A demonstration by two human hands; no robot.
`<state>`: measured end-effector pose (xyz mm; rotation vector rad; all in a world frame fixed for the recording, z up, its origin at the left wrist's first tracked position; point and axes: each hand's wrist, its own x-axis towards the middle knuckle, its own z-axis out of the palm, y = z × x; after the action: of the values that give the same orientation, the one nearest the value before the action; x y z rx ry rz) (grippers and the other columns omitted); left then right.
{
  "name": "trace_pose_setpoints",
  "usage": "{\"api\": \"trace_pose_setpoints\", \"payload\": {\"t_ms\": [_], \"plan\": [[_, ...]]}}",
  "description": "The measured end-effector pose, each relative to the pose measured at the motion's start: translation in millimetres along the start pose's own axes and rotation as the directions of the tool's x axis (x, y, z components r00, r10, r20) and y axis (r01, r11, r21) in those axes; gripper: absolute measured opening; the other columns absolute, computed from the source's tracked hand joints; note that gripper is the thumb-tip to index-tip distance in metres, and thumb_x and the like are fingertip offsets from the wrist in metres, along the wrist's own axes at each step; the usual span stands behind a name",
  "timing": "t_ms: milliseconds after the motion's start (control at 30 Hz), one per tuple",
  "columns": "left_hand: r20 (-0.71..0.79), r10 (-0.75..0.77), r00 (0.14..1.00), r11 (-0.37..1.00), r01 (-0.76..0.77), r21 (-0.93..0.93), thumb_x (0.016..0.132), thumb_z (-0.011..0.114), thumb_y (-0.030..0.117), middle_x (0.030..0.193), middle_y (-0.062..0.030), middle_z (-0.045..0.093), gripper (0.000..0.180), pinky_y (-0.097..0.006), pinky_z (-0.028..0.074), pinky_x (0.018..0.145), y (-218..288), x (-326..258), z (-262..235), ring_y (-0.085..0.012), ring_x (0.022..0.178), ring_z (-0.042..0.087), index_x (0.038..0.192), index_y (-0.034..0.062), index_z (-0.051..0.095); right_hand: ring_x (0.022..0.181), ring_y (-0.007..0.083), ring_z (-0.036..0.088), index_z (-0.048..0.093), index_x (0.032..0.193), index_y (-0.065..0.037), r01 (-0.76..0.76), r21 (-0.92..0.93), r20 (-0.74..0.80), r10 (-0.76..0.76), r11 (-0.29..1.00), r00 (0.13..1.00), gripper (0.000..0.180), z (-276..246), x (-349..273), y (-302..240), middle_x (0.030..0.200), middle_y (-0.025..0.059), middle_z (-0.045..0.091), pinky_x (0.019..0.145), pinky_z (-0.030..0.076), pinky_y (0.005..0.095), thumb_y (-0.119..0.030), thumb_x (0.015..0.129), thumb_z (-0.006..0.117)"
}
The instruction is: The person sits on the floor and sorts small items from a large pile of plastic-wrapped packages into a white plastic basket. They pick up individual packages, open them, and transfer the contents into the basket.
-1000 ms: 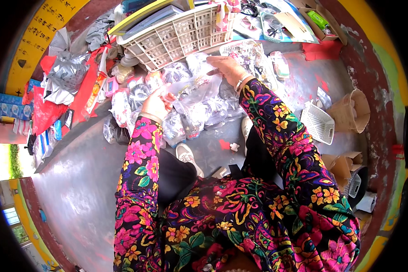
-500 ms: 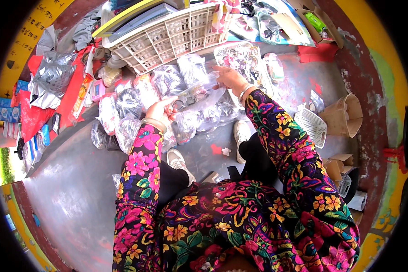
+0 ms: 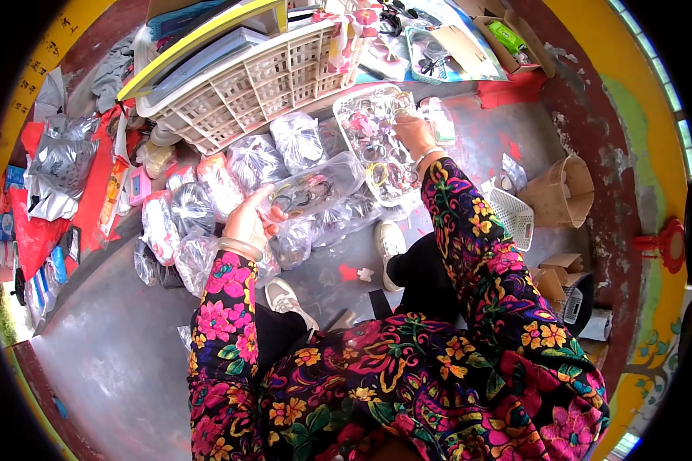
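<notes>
My left hand is closed on the near-left end of a clear plastic bag. A few dark and yellowish hair ties show through the film. To the right of the bag stands a white plastic basket full of hair ties in several colours, some with pink and white decorations. My right hand is over the basket's right side, fingers bent down among the hair ties. Its fingertips look drawn together, but what they hold is too small to name. Filled clear bags lie packed together left of and beneath the held bag.
A large cream lattice crate stands behind the bags. At the far right lies an open cardboard box with a green packet. A small white basket and a brown carton stand right. Red and silver bags lie left.
My right hand has let go of the bag's far end and moved right to the basket of hair ties. My left hand still holds the bag. The view has shifted slightly.
</notes>
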<state>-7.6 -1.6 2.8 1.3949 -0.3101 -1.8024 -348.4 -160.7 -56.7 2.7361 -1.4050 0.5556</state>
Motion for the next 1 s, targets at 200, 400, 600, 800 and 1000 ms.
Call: {"api": "trace_pose_setpoints", "payload": {"t_ms": [200,400,600,800,1000], "plan": [[0.025,0.006,1.000,1.000,-0.007,0.029,0.081,0.050,0.031,0.066,-0.0068,0.056,0.035,-0.024,0.037,0.049,2.5,-4.1,8.8,-0.0179,0.062,0.056,0.108,0.0093,0.053,0.056,0.0154,0.055,0.054,0.065,-0.006,-0.815,0.579,0.426,0.848,0.013,0.316,0.006,28.9,-6.2,44.9,0.064,0.0034,0.055,0.048,0.041,0.0274,-0.010,0.071,0.054],[0.032,0.007,0.999,1.000,-0.008,0.018,0.081,0.050,0.031,0.066,-0.0075,0.056,0.036,-0.024,0.037,0.048,4.3,-3.0,13.0,-0.0180,0.062,0.057,0.109,0.0090,0.052,0.044,0.0150,0.049,0.052,0.059,-0.006,-0.888,0.379,0.392,0.824,0.259,0.408,0.017,43.6,2.6,57.9,0.054,0.0055,0.053,0.045,0.039,0.0276,-0.014,0.074,0.054],[0.029,0.017,0.999,1.000,-0.017,-0.011,0.079,0.054,0.030,0.063,-0.0076,0.055,0.033,-0.024,0.037,0.046,2.2,-3.2,7.2,-0.0183,0.059,0.056,0.105,0.0086,0.054,0.041,0.0162,0.047,0.054,0.055,-0.006,-0.907,0.174,0.477,0.773,0.382,0.418,0.029,42.6,5.0,56.9,0.047,0.0058,0.051,0.051,0.038,0.0278,-0.025,0.077,0.051],[-0.018,0.027,0.999,0.998,-0.028,-0.060,0.076,0.059,0.029,0.059,-0.0089,0.056,0.029,-0.024,0.036,0.043,3.4,-9.6,9.3,-0.0183,0.053,0.056,0.096,0.0084,0.057,0.079,0.0179,0.058,0.062,0.068,-0.014,-0.215,-0.551,0.238,0.399,0.806,0.886,0.009,56.2,-3.5,66.2,0.081,0.0034,0.061,0.067,0.046,0.0312,-0.017,0.070,0.054],[0.039,0.049,0.998,0.997,-0.046,-0.063,0.075,0.060,0.029,0.059,-0.0095,0.057,0.028,-0.024,0.037,0.042,1.7,-8.2,9.8,-0.0177,0.053,0.056,0.094,0.0088,0.057,0.070,0.0186,0.059,0.057,0.066,-0.008,-0.379,-0.239,0.082,0.408,0.894,0.909,0.004,57.1,-18.6,91.2,0.071,0.0074,0.059,0.058,0.046,0.0302,-0.010,0.069,0.056]]}}
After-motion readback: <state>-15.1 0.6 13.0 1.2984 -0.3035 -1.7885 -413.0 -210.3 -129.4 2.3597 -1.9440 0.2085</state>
